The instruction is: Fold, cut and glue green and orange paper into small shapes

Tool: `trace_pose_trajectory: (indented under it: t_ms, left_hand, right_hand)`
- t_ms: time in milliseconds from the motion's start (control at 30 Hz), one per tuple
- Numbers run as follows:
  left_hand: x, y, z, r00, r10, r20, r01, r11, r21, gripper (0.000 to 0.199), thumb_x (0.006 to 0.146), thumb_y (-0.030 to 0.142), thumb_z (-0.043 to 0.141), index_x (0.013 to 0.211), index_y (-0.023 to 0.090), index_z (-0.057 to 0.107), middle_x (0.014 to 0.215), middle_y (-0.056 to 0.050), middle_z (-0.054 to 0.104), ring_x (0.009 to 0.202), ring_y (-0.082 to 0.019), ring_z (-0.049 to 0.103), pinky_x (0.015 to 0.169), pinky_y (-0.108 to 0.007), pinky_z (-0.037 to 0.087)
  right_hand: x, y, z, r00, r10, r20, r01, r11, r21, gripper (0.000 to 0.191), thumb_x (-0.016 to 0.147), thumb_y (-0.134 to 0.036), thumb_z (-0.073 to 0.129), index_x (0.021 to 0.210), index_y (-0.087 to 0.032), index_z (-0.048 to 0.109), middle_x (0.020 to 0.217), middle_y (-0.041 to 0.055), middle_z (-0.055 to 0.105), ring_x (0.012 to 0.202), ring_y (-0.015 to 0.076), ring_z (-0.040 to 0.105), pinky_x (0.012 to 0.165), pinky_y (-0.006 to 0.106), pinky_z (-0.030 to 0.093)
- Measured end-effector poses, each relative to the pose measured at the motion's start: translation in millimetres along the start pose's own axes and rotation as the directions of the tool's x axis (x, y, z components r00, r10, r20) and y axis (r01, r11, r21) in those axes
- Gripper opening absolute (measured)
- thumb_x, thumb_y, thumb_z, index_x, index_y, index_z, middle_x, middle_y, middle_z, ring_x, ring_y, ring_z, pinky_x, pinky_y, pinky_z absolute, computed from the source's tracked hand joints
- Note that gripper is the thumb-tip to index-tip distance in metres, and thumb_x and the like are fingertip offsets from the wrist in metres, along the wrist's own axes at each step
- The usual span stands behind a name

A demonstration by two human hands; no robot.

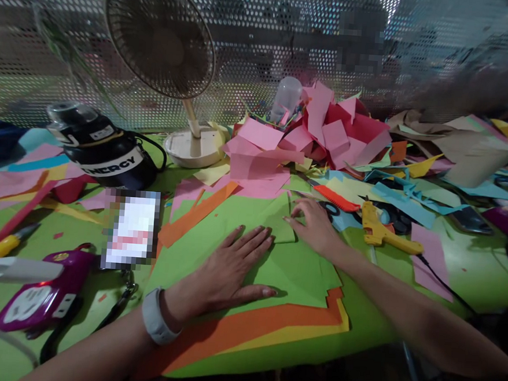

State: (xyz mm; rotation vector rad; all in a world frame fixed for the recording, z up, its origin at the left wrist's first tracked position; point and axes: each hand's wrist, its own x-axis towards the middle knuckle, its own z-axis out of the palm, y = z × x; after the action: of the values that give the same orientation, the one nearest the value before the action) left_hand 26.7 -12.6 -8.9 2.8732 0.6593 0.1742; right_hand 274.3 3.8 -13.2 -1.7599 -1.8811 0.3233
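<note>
Our left hand (235, 267) lies palm down on the green sheet (303, 272), its fingers straight and slightly spread, the thumb stretched out to the side, gripping nothing. A pale watch (158, 315) circles that wrist. Our right hand (315, 225) is at the upper right of the same sheet, its fingers curled and the thumb and forefinger drawn close together by the edge of a small green flap (278, 211); we cannot tell whether they pinch it. The green sheet lies on the table in front of us, on top of an orange sheet (270, 325) and a yellow sheet (296, 331), whose edges show along the near side and at the right corner. An orange strip (204, 211) rests across its upper left part. Just beyond it we have a heap of pink paper (260, 162), with a clear cup (286, 97) at the back. To our right, a yellow glue gun (386, 230) lies near black-handled scissors (330, 210), with a phone (472, 219) farther over. To our left are a badge (133, 228), a purple device (49, 289) and a black bottle (109, 151), tilted in our view, near the base of a fan (159, 47) by the perforated screen (256, 34).
</note>
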Motion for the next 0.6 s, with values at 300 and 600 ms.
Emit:
trace_pose_trajectory:
  t_ms: [300, 600]
  left_hand:
    - [1, 3, -3.7, 1.0, -0.016, -0.004, 0.016, 0.999, -0.032, 0.084, 0.09, 0.07, 0.032, 0.152, 0.014, 0.023, 0.158, -0.015, 0.025, 0.147, -0.027, 0.02, 0.12, -0.049, 0.011]
    - [2, 1, -2.5, 0.999, -0.02, 0.037, 0.021, 0.999, -0.034, 0.087, 0.091, 0.072, 0.025, 0.153, 0.012, 0.019, 0.159, -0.015, 0.02, 0.148, -0.025, 0.015, 0.12, -0.046, 0.005]
  right_hand:
    - [0, -23, -54, 0.979, -0.139, 0.149, 0.122, 0.985, 0.121, 0.031, 0.093, -0.041, 0.049, 0.105, -0.021, 0.068, 0.116, 0.0099, 0.07, 0.114, 0.0281, 0.061, 0.099, 0.043, 0.045]
    - [-33, -33, -34, 0.71, -0.27, 0.651, 0.452, 0.883, -0.127, 0.091, 0.089, -0.071, 0.037, 0.151, -0.004, 0.028, 0.158, 0.0195, 0.018, 0.148, 0.0315, 0.015, 0.121, 0.051, 0.014]
